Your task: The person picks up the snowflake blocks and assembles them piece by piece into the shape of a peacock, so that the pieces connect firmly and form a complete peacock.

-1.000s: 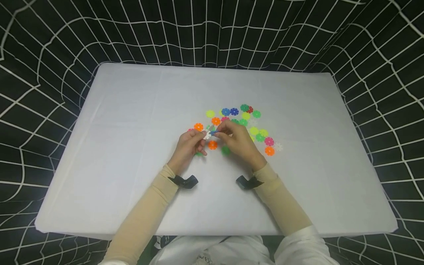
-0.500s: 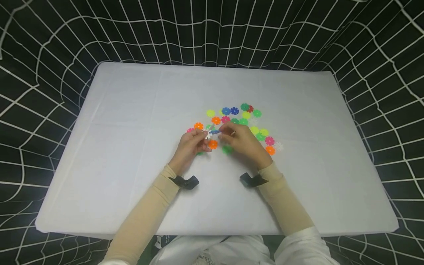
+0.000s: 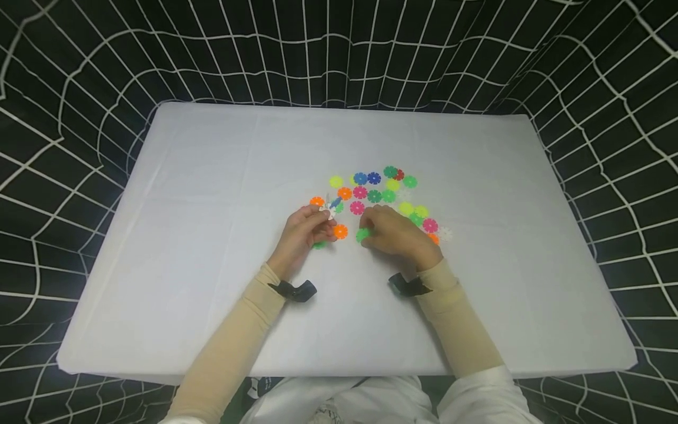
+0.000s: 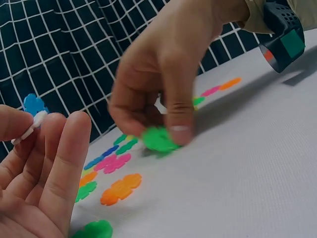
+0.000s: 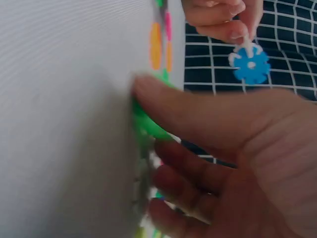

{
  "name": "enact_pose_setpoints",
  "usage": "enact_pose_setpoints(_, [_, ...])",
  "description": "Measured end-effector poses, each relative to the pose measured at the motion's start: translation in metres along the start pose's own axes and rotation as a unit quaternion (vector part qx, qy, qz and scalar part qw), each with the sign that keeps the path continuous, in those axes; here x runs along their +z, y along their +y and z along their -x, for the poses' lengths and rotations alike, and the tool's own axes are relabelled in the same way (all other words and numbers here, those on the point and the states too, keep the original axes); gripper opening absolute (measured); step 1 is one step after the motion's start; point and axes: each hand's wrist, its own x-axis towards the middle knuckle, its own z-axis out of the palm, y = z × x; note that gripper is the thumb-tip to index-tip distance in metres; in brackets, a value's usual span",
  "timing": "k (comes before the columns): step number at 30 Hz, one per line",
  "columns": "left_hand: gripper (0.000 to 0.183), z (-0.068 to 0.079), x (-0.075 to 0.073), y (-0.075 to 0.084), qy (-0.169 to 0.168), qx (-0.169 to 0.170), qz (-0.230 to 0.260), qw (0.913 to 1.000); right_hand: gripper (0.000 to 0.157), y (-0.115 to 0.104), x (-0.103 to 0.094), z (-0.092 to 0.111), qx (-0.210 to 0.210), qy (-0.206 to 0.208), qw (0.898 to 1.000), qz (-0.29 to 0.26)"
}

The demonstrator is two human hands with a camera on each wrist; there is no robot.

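Note:
My left hand pinches a white notched plastic disc between thumb and fingers. Joined to that white disc and standing out from it is a blue notched disc. To the right, my right hand grips a green notched disc by its edges with thumb and fingers, close over the table. It is blurred in both wrist views. An orange disc lies flat between the two hands, and another green disc is partly hidden under my left hand.
More flat notched discs lie beyond and right of the hands, among them a pink disc, a dark blue disc and a yellow disc. They rest on a white-covered table, with black netted curtain around it.
My right hand has let go of the blue disc, moved right and down, and taken hold of the green disc. The joined white and blue discs have turned in my left hand.

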Motion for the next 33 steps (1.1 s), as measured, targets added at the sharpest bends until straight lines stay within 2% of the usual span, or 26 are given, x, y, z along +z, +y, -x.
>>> enact_pose_setpoints(4, [0.013, 0.000, 0.000, -0.003, 0.003, -0.002, -0.013, 0.9999, 0.018, 0.002, 0.000, -0.003, 0.005, 0.076, 0.996, -0.045])
enact_pose_setpoints(8, [0.017, -0.001, 0.000, -0.003, 0.016, 0.002, -0.012, 0.9998, 0.015, -0.002, -0.001, -0.003, -0.035, 0.147, 0.981, -0.121])
enact_pose_setpoints(12, [0.015, -0.001, 0.001, -0.002, 0.029, -0.002, -0.010, 0.9995, 0.016, -0.008, 0.001, -0.001, -0.076, 0.161, 0.964, -0.199])
enact_pose_setpoints(15, [0.014, -0.001, 0.001, -0.002, 0.027, -0.007, -0.019, 0.9994, 0.017, -0.012, 0.003, -0.001, -0.087, 0.154, 0.956, -0.232])
enact_pose_setpoints(19, [0.015, 0.000, 0.002, -0.002, 0.021, -0.010, -0.028, 0.9993, 0.017, -0.016, 0.007, 0.000, -0.081, 0.155, 0.955, -0.240])
enact_pose_setpoints(27, [0.020, 0.000, 0.003, -0.002, 0.017, -0.013, -0.028, 0.9994, 0.018, -0.018, 0.010, 0.000, -0.078, 0.169, 0.959, -0.216])
enact_pose_setpoints(33, [0.028, 0.000, 0.003, -0.003, 0.017, -0.018, -0.032, 0.9992, 0.016, -0.019, 0.012, 0.000, -0.101, 0.187, 0.958, -0.193])
